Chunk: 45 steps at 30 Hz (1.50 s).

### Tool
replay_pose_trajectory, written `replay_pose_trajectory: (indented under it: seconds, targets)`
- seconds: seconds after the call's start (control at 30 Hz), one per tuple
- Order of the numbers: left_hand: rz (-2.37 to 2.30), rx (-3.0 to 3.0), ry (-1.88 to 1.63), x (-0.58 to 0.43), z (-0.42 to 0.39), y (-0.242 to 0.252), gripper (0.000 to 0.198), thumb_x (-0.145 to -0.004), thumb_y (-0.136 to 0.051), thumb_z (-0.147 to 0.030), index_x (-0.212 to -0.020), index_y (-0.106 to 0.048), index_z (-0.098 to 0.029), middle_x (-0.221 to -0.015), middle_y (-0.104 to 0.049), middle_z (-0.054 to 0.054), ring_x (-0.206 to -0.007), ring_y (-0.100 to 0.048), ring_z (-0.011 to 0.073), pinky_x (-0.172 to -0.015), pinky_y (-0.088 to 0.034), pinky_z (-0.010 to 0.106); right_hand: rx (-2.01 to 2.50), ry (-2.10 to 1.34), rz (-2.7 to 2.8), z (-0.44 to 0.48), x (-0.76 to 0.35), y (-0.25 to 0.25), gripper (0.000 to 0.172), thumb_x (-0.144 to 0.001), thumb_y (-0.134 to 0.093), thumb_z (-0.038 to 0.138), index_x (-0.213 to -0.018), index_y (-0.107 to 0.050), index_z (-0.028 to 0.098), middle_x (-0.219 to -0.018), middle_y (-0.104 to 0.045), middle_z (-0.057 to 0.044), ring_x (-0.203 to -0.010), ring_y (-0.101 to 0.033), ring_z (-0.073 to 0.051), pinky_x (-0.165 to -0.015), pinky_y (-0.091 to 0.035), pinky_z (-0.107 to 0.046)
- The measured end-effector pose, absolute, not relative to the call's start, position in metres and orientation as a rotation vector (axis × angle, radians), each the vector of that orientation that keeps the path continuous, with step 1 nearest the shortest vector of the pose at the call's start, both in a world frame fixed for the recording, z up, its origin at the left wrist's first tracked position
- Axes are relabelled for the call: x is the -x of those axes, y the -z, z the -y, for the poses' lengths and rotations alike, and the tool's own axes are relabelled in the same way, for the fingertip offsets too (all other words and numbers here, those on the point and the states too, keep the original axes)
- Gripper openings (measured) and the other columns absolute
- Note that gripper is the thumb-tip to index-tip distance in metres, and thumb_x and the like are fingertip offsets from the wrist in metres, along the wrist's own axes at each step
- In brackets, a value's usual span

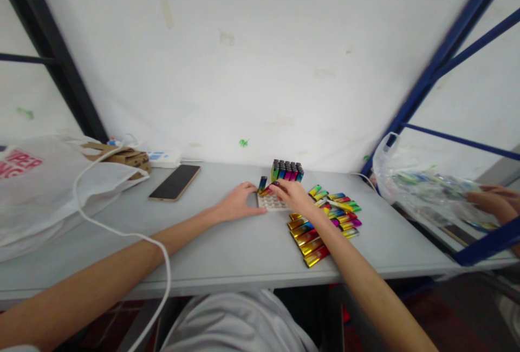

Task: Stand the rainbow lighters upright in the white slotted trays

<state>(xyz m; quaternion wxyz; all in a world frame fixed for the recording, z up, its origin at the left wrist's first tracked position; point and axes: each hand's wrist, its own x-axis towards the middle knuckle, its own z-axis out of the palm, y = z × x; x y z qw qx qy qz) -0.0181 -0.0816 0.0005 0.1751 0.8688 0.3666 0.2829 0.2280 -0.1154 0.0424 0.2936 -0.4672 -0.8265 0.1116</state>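
Observation:
My left hand point(239, 201) rests on the grey table point(227, 243), fingers curled against the left edge of a white slotted tray point(271, 202). One colourful lighter point(262, 184) stands in the tray beside those fingers. My right hand point(293, 194) hovers over the tray with its fingers pinched on a lighter, its tip at the tray. At the tray's far end stands a block of upright lighters point(287, 170). Several loose lighters point(320, 222) lie flat in rows to the right of my right hand.
A phone point(175, 182) lies face up at the left. A white plastic bag point(44, 189), a cardboard box point(122, 155) and a power strip point(164, 158) sit further left; a white cable point(122, 233) trails off the edge. Another person's hand point(493, 200) holds a clear bag point(422, 192) at the right.

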Motion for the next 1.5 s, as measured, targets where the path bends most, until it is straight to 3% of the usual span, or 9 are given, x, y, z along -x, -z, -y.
replay_pose_trajectory:
  seconds: [0.27,0.47,0.7,0.9,1.03,1.17,1.3,1.5]
  targets:
    - [-1.020,-2.474,-0.798,0.018,0.080,0.001,0.074,-0.080,-0.080,-0.076,-0.128,-0.077,-0.020,-0.126,-0.073,0.014,-0.120,-0.071,0.0369,-0.113,-0.054,0.048,1.288,-0.010,2.345,0.104,-0.218,-0.035,0.030,-0.115,-0.058,0.041,-0.101,-0.069,0.017,-0.095,-0.077,-0.011,-0.089,-0.073,-0.023,-0.081,-0.049,-0.029]
    - [-1.020,-2.477,-0.775,0.019,0.078,0.001,0.075,-0.081,-0.078,-0.079,-0.129,-0.077,-0.022,-0.128,-0.073,0.013,-0.121,-0.070,0.0370,-0.115,-0.053,0.050,1.341,0.119,2.396,0.104,-0.209,-0.038,0.032,-0.115,-0.057,0.045,-0.109,-0.070,0.016,-0.098,-0.076,-0.011,-0.091,-0.073,-0.023,-0.081,-0.049,-0.029]
    - [-1.046,-2.475,-0.771,0.019,0.079,0.001,0.077,-0.080,-0.077,-0.080,-0.127,-0.076,-0.019,-0.130,-0.072,0.015,-0.123,-0.069,0.0371,-0.117,-0.053,0.048,1.278,-0.163,2.339,0.107,-0.240,-0.054,0.032,-0.113,-0.059,0.041,-0.102,-0.076,0.017,-0.089,-0.078,-0.006,-0.080,-0.069,-0.020,-0.076,-0.047,-0.028]
    - [-1.046,-2.498,-0.759,0.018,0.079,0.001,0.076,-0.080,-0.078,-0.080,-0.125,-0.077,-0.019,-0.130,-0.072,0.015,-0.123,-0.069,0.0373,-0.116,-0.053,0.046,1.351,-0.481,2.326,0.150,-0.303,-0.079,0.021,-0.104,-0.067,0.036,-0.106,-0.082,0.021,-0.101,-0.083,-0.007,-0.088,-0.075,-0.022,-0.083,-0.056,-0.031]
    - [-1.006,-2.522,-0.760,0.019,0.076,0.002,0.078,-0.081,-0.076,-0.082,-0.125,-0.077,-0.018,-0.134,-0.071,0.016,-0.125,-0.068,0.0366,-0.119,-0.051,0.044,1.445,-0.379,2.368,0.175,-0.331,-0.074,0.016,-0.101,-0.072,0.033,-0.103,-0.085,0.024,-0.106,-0.082,-0.008,-0.094,-0.076,-0.025,-0.092,-0.057,-0.035]
    - [-0.967,-2.548,-0.759,0.020,0.074,0.003,0.077,-0.084,-0.074,-0.082,-0.128,-0.076,-0.018,-0.137,-0.070,0.017,-0.128,-0.067,0.0365,-0.120,-0.050,0.045,1.451,-0.311,2.429,0.172,-0.336,-0.059,0.023,-0.102,-0.071,0.031,-0.119,-0.085,0.025,-0.120,-0.077,-0.011,-0.111,-0.073,-0.028,-0.105,-0.054,-0.039]
    - [-0.968,-2.581,-0.758,0.021,0.072,0.005,0.079,-0.086,-0.073,-0.083,-0.130,-0.075,-0.017,-0.135,-0.070,0.017,-0.126,-0.068,0.0358,-0.118,-0.052,0.046,1.401,-0.402,2.511,0.154,-0.330,-0.054,0.024,-0.106,-0.068,0.034,-0.118,-0.085,0.023,-0.118,-0.077,-0.013,-0.111,-0.071,-0.028,-0.105,-0.053,-0.041]
    - [-0.952,-2.610,-0.783,0.023,0.072,0.006,0.074,-0.088,-0.073,-0.082,-0.128,-0.075,-0.020,-0.134,-0.072,0.015,-0.123,-0.069,0.0347,-0.116,-0.053,0.046,1.381,-0.476,2.510,0.137,-0.332,-0.055,0.018,-0.097,-0.077,0.036,-0.104,-0.080,0.019,-0.109,-0.078,-0.012,-0.105,-0.070,-0.029,-0.100,-0.053,-0.041]
